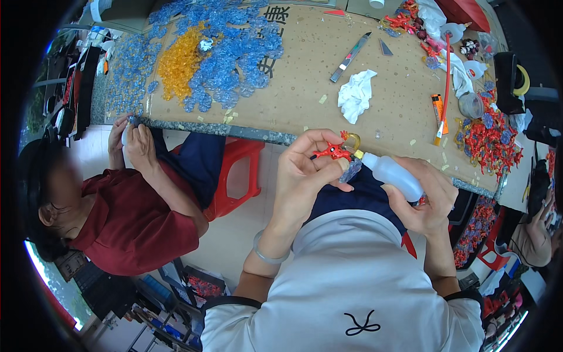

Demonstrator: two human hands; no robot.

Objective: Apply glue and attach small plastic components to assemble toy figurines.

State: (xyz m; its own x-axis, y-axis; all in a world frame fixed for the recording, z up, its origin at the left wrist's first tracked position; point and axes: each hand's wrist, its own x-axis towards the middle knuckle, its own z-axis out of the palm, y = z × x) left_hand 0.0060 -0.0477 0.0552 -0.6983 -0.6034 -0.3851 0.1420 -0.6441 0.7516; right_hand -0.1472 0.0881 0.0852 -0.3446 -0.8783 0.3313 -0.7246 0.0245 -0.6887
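Note:
My left hand [311, 164] pinches a small red plastic figure [335, 152] with a yellow curved part and a clear blue piece [350, 171] below it. The fingers partly cover the figure. In my right hand [425, 193] is a translucent white squeeze bottle [394, 175], lying on its side. Its yellowish nozzle points left and meets or nearly meets the figure; I cannot tell which. Both hands are at the table's near edge, above my lap.
Blue clear pieces [234, 53] and an amber heap [179, 64] cover the table's left. A utility knife [350, 57], crumpled tissue [355, 95], brush [444, 94] and pile of red figures [489, 141] lie rightward. A co-worker in a dark red shirt [138, 226] sits at left.

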